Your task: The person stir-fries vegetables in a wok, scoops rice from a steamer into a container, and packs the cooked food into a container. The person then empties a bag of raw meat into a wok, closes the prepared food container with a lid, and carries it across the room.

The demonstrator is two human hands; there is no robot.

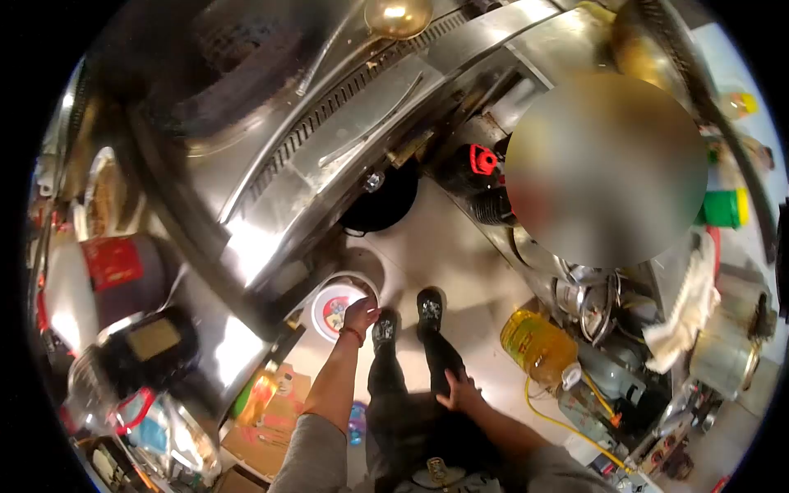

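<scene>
My left hand hangs above the right side of a white bucket, which has a red picture label on its lid. Its fingers look curled together, with a small pale spot at the tips that is too small to name. A red band circles that wrist. My right hand lies on my right thigh, fingers apart and holding nothing. My dark shoes stand on the pale floor just right of the bucket.
A steel cooking range with a ladle runs along the upper left. Beneath it stands a black tub. On the right are an oil jug, a yellow hose and steel pots. A cardboard box lies lower left.
</scene>
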